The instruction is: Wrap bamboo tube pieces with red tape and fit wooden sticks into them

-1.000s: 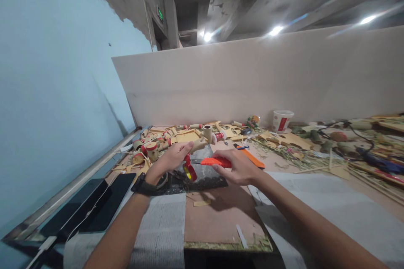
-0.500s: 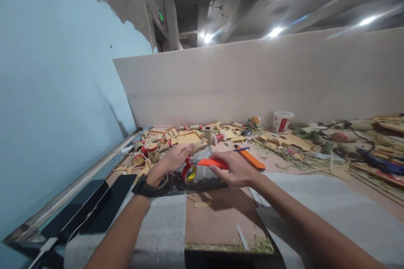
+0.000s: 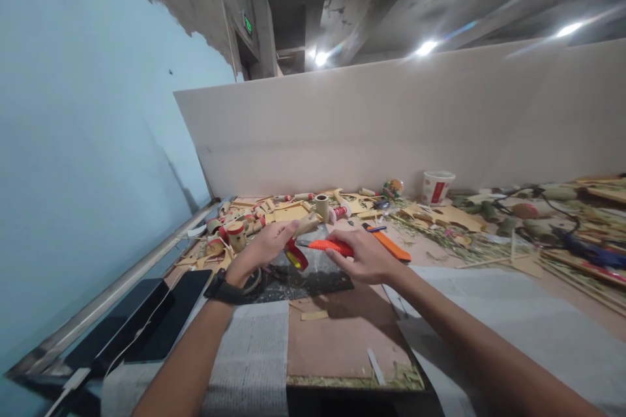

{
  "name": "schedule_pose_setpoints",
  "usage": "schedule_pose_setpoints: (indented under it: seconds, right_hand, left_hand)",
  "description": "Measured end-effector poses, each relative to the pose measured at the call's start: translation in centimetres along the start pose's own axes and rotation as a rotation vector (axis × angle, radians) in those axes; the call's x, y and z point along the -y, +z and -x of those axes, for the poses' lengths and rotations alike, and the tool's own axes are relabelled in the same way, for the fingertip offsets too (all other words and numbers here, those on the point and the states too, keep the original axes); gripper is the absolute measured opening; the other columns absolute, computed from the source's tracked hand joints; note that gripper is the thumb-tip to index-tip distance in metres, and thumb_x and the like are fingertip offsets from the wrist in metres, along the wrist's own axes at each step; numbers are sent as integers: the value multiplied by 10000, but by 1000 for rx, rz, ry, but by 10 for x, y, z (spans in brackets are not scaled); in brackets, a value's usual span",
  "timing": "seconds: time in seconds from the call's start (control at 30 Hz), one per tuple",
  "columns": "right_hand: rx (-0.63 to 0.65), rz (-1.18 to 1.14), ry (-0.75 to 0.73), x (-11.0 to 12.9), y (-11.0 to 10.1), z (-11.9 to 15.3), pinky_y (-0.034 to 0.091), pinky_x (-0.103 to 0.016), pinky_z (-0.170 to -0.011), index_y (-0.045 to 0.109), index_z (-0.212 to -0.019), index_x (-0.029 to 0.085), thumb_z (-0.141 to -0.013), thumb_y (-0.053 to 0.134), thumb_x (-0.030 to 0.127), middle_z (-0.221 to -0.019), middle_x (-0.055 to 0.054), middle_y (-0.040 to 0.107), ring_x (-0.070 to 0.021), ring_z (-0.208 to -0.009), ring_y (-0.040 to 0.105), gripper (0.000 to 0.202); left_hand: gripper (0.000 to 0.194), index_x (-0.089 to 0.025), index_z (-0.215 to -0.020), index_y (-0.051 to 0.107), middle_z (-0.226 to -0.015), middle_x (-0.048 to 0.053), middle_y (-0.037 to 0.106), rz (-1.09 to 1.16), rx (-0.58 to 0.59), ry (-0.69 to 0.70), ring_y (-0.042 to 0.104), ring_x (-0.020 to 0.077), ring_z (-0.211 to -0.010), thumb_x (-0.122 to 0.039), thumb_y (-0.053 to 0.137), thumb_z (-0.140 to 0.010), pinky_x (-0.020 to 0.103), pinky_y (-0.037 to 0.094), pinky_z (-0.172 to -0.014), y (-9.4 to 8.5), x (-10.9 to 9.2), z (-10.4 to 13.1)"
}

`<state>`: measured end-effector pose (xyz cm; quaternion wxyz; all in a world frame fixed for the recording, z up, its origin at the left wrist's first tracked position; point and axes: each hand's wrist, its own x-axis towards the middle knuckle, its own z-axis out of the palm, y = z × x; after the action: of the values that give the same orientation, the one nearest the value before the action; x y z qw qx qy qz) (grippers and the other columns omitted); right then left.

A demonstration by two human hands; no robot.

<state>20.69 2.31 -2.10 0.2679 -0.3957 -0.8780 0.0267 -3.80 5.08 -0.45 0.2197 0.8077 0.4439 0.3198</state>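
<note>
My left hand [image 3: 270,244], with a black watch at its wrist, is closed with its thumb and fingers at a pale bamboo tube [image 3: 306,224]. Below the fingers hangs a roll of red tape [image 3: 296,255] with a yellow inner ring; the fingers hide where it joins the tube. My right hand [image 3: 362,255] is wrapped round a red-orange utility knife [image 3: 333,247]. Its blade points left and reaches close to the red tape; whether it touches I cannot tell. A blue pen-like stick [image 3: 376,229] shows just behind the right hand.
An orange cutter [image 3: 391,246] lies behind my right hand. Bamboo pieces with red bands [image 3: 237,234], a red spool [image 3: 338,212] and an upright bamboo tube [image 3: 322,207] stand further back. There is a paper cup [image 3: 437,187] by the white partition, and dark devices [image 3: 171,313] at left.
The red tape roll has turned and tilted, its lower end now swung right. The knife has shifted slightly up, its blade nearer the tape's upper part. My left hand has barely moved.
</note>
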Motion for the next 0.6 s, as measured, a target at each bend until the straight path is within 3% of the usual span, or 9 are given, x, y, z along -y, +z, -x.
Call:
schedule_pose_setpoints:
  seconds: [0.2,0.4,0.6]
  right_hand:
    - [-10,15,-8,-2,-2,1,294,-274,-630,652,-931,197,-924,513,395,-756,-30,653,-164,-673,530,242]
    - [2,14,-2,9,-2,0,291,-273,-623,661,-935,178,-914,514,394,-742,-35,650,-162,-655,521,262]
    - [16,9,-7,15,-3,-1,272,-272,-604,661,-955,163,-908,509,384,-740,-43,651,-164,-646,509,272]
  left_hand:
    - [491,-207,-697,464,-670,-3,517,-32,-60,19,472,164,-644,-543,264,-994,276,356,-632,-4,2,0]
    - [491,-180,-831,587,-871,50,674,-93,-40,51,589,195,-816,-503,263,-1009,299,427,-781,-6,6,-1]
    - [521,-171,-1025,644,-1068,96,704,-58,-70,37,618,226,-982,-499,240,-1016,317,445,-867,-5,10,-1]
